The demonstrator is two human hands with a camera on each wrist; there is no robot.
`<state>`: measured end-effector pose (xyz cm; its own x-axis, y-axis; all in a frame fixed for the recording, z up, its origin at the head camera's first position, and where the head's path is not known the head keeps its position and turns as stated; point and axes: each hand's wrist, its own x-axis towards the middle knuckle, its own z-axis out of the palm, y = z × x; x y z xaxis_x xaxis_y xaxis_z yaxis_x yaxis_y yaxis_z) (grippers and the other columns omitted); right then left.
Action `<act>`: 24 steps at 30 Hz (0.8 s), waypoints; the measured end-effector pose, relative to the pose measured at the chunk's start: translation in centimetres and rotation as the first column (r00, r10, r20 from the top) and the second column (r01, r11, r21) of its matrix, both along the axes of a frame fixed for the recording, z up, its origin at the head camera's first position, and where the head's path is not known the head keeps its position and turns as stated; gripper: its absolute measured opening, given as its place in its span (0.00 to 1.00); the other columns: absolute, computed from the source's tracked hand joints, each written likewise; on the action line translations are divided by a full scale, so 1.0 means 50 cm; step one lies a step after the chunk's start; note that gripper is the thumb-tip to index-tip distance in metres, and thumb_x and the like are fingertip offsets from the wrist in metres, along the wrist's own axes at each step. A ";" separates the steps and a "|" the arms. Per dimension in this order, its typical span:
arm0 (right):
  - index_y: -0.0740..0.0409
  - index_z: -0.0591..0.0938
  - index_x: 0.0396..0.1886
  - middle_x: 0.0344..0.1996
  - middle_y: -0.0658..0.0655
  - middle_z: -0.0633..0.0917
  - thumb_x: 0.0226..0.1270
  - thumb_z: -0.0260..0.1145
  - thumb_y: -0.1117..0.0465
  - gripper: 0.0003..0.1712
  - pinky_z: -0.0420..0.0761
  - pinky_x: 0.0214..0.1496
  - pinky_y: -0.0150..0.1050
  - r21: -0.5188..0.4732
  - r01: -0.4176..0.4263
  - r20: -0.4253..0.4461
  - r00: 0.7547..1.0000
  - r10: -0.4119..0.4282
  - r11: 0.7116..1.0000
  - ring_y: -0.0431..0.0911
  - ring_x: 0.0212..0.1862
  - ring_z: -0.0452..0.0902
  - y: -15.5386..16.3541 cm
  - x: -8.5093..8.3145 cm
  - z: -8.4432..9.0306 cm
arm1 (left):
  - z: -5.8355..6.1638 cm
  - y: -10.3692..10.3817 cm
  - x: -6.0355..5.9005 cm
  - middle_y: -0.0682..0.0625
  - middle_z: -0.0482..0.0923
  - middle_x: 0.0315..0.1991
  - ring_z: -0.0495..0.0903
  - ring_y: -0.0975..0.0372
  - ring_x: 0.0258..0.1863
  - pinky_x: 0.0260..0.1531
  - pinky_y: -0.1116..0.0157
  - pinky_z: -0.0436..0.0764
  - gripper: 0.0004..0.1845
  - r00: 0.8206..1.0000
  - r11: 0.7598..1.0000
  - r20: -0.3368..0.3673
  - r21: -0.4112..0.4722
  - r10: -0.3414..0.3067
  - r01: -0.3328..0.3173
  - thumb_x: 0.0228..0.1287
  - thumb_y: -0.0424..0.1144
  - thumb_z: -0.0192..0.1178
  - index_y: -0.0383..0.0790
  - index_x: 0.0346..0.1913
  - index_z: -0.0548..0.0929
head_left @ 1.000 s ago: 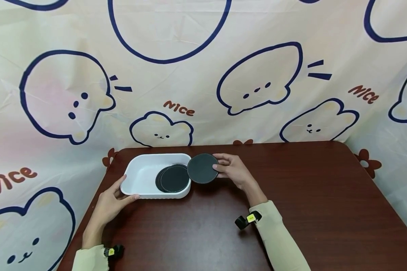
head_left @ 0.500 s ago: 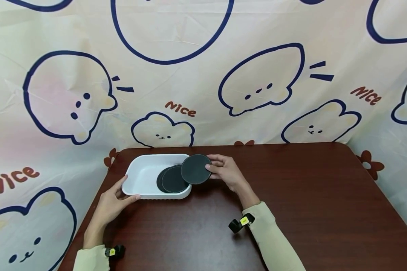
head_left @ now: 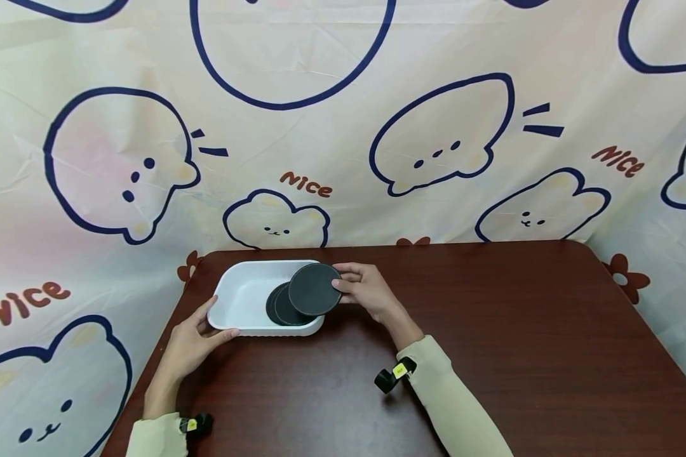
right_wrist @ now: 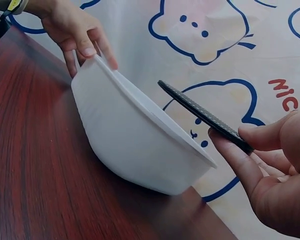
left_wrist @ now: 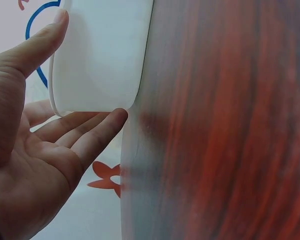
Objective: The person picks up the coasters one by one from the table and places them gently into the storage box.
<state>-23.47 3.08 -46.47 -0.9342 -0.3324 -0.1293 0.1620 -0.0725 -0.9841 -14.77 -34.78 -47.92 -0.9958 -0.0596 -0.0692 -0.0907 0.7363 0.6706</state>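
Observation:
A round black coaster (head_left: pixel 313 289) with stitched edging is pinched at its right edge by my right hand (head_left: pixel 367 293), thumb on top and fingers beneath. It hangs above the right end of a white plastic basin (head_left: pixel 237 295), tilted in the right wrist view, where the coaster (right_wrist: pixel 205 115) stays apart from the rim. Inside the basin lie overlapping black coasters (head_left: pixel 282 310), partly hidden by the held one. My left hand (head_left: pixel 187 346) holds the basin's near left corner, thumb at the front rim and fingers against the left end, as the left wrist view also shows.
The basin stands near the back left of a dark brown wooden table (head_left: pixel 491 336). Behind the table's far edge hangs a pale cloth (head_left: pixel 343 139) printed with blue-outlined cartoon animals. Both wrists carry small black cameras.
My right hand has carried the coaster left, from beside the basin's right rim to over the coasters inside. The left hand keeps its hold and the basin stays in place.

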 end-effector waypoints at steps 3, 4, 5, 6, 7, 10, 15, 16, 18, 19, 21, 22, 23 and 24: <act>0.61 0.80 0.72 0.56 0.68 0.89 0.76 0.68 0.70 0.27 0.93 0.44 0.36 -0.004 -0.004 0.015 1.000 0.004 1.000 0.41 0.39 0.91 -0.009 -0.003 0.001 | -0.001 0.000 -0.001 0.26 0.59 0.81 0.71 0.32 0.75 0.67 0.41 0.78 0.61 1.000 1.000 0.003 0.002 0.000 0.000 0.63 0.61 0.76 0.39 0.87 0.53; 0.61 0.80 0.72 0.56 0.67 0.89 0.76 0.68 0.69 0.26 0.93 0.44 0.36 -0.004 -0.006 0.018 1.000 0.006 1.000 0.41 0.39 0.91 -0.012 -0.004 0.001 | -0.001 0.000 -0.001 0.26 0.59 0.81 0.71 0.32 0.75 0.67 0.41 0.78 0.61 1.000 1.000 0.004 0.001 0.001 -0.001 0.63 0.61 0.76 0.39 0.87 0.53; 0.61 0.80 0.72 0.55 0.67 0.90 0.76 0.68 0.69 0.26 0.93 0.44 0.36 -0.004 -0.008 0.021 1.000 0.008 1.000 0.41 0.39 0.91 -0.014 -0.005 0.000 | -0.001 -0.001 -0.001 0.26 0.59 0.81 0.71 0.32 0.75 0.67 0.41 0.78 0.61 1.000 1.000 0.005 0.001 0.000 0.000 0.63 0.61 0.76 0.39 0.87 0.53; 0.61 0.80 0.72 0.55 0.66 0.90 0.76 0.68 0.69 0.26 0.93 0.43 0.35 -0.004 -0.010 0.024 1.000 0.010 1.000 0.41 0.39 0.91 -0.017 -0.006 0.000 | -0.002 -0.001 -0.001 0.26 0.59 0.81 0.70 0.32 0.75 0.67 0.41 0.78 0.61 1.000 1.000 0.005 0.002 0.000 0.000 0.63 0.61 0.76 0.39 0.87 0.53; 0.61 0.80 0.72 0.55 0.66 0.90 0.77 0.68 0.69 0.26 0.93 0.43 0.35 -0.003 -0.012 0.025 1.000 0.012 1.000 0.41 0.39 0.91 -0.020 -0.007 0.000 | -0.002 -0.002 -0.002 0.26 0.59 0.81 0.71 0.32 0.75 0.66 0.41 0.78 0.61 1.000 1.000 0.005 0.001 -0.001 0.001 0.64 0.61 0.76 0.39 0.87 0.52; 0.61 0.80 0.72 0.53 0.65 0.90 0.77 0.68 0.69 0.26 0.93 0.43 0.35 0.000 -0.015 0.027 1.000 0.015 1.000 0.41 0.39 0.91 -0.028 -0.009 0.000 | -0.002 -0.003 -0.002 0.26 0.59 0.81 0.71 0.31 0.75 0.67 0.41 0.78 0.61 1.000 1.000 0.003 0.000 -0.003 0.003 0.64 0.61 0.76 0.39 0.87 0.52; 0.61 0.80 0.72 0.54 0.66 0.90 0.76 0.69 0.69 0.26 0.93 0.43 0.36 0.012 -0.017 0.032 0.999 0.017 1.000 0.42 0.39 0.90 -0.040 -0.010 0.004 | -0.002 -0.003 -0.003 0.26 0.60 0.81 0.71 0.32 0.75 0.66 0.42 0.78 0.61 1.000 1.000 0.000 -0.003 -0.005 0.005 0.64 0.61 0.76 0.39 0.87 0.52; 0.61 0.80 0.72 0.54 0.66 0.89 0.76 0.69 0.69 0.26 0.93 0.44 0.36 0.016 -0.017 0.032 0.999 0.016 1.000 0.42 0.39 0.90 -0.042 -0.010 0.004 | -0.002 -0.003 -0.003 0.26 0.60 0.81 0.71 0.32 0.75 0.66 0.42 0.78 0.61 1.000 1.000 -0.002 -0.004 -0.006 0.006 0.64 0.61 0.76 0.39 0.87 0.53; 0.60 0.80 0.72 0.54 0.66 0.89 0.76 0.69 0.69 0.27 0.93 0.44 0.37 0.027 -0.016 0.033 0.999 0.015 1.000 0.42 0.39 0.90 -0.047 -0.010 0.006 | -0.002 -0.003 -0.002 0.26 0.60 0.81 0.71 0.32 0.75 0.66 0.43 0.78 0.60 1.000 1.000 -0.005 -0.004 -0.006 0.006 0.64 0.61 0.75 0.38 0.87 0.53; 0.60 0.80 0.72 0.54 0.66 0.89 0.76 0.69 0.68 0.27 0.93 0.45 0.37 0.032 -0.016 0.034 0.999 0.015 0.999 0.42 0.39 0.90 -0.049 -0.010 0.007 | -0.003 -0.003 -0.002 0.26 0.60 0.81 0.71 0.32 0.75 0.66 0.43 0.78 0.60 1.000 1.000 -0.006 -0.004 -0.007 0.007 0.64 0.61 0.75 0.39 0.87 0.53; 0.60 0.80 0.72 0.55 0.66 0.89 0.76 0.70 0.68 0.27 0.93 0.45 0.38 0.041 -0.017 0.035 0.999 0.016 0.999 0.42 0.40 0.89 -0.054 -0.010 0.008 | -0.004 -0.003 -0.001 0.26 0.60 0.81 0.72 0.32 0.75 0.66 0.43 0.79 0.60 1.000 1.000 -0.006 -0.006 -0.007 0.007 0.64 0.61 0.75 0.39 0.87 0.53; 0.60 0.80 0.72 0.55 0.66 0.89 0.76 0.70 0.68 0.27 0.93 0.46 0.38 0.044 -0.019 0.036 0.999 0.018 0.999 0.41 0.40 0.89 -0.056 -0.010 0.009 | -0.004 -0.003 -0.001 0.26 0.60 0.81 0.72 0.32 0.75 0.66 0.43 0.79 0.60 1.000 1.000 -0.007 -0.007 -0.007 0.007 0.64 0.61 0.75 0.39 0.87 0.53; 0.60 0.80 0.72 0.55 0.66 0.89 0.76 0.70 0.68 0.27 0.93 0.46 0.38 0.046 -0.022 0.038 0.999 0.020 0.999 0.41 0.40 0.89 -0.059 -0.010 0.009 | -0.005 -0.003 -0.001 0.27 0.60 0.81 0.72 0.32 0.75 0.66 0.43 0.79 0.60 1.000 1.000 -0.007 -0.008 -0.007 0.007 0.64 0.61 0.75 0.39 0.87 0.53; 0.61 0.80 0.72 0.56 0.66 0.89 0.76 0.70 0.68 0.27 0.93 0.46 0.39 0.046 -0.024 0.041 0.999 0.022 0.999 0.42 0.40 0.89 -0.061 -0.010 0.010 | -0.005 -0.003 -0.001 0.27 0.60 0.81 0.72 0.32 0.75 0.66 0.43 0.79 0.60 1.000 1.000 -0.007 -0.008 -0.007 0.007 0.64 0.61 0.75 0.39 0.87 0.53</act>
